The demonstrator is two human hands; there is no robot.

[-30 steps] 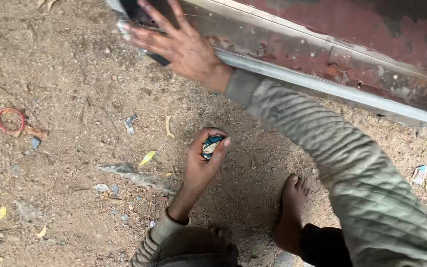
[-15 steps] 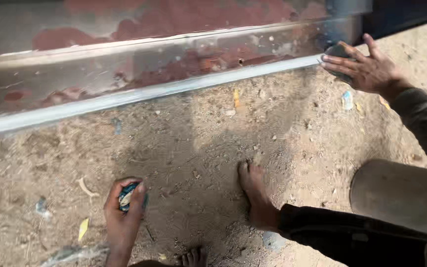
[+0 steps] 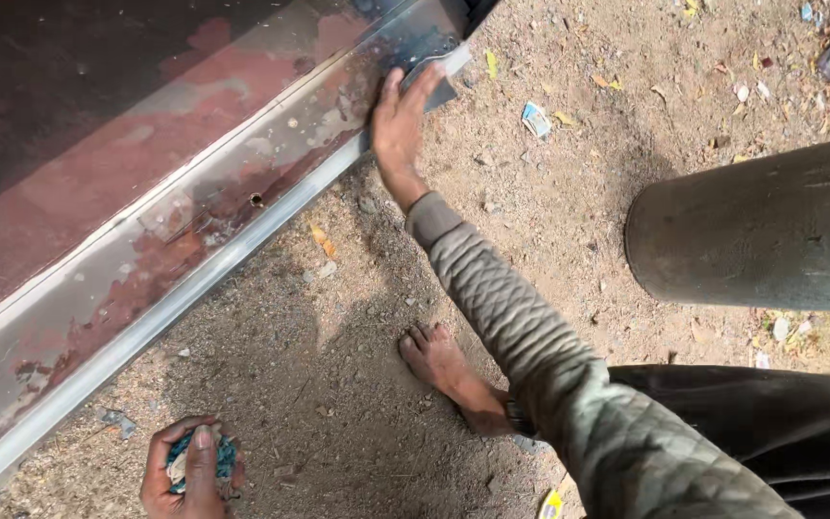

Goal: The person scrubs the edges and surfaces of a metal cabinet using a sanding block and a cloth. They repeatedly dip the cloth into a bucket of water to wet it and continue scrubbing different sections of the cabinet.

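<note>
Right hand (image 3: 398, 125) pressed flat, fingers spread, a dark sanding sheet (image 3: 439, 82) against the rusty grey metal sill (image 3: 242, 207) | left hand (image 3: 189, 471) curled around a crumpled blue-white wad (image 3: 177, 463), kept ready near the ground.

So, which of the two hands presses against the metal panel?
The right hand, reaching far forward, presses a grey sanding sheet on the rusty metal panel. The left hand stays low, clutching a blue-white wad.

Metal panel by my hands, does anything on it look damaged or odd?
Yes. The metal panel has patchy reddish bare areas and a small hole near its lower lip. The right hand presses a sanding pad there.
</note>
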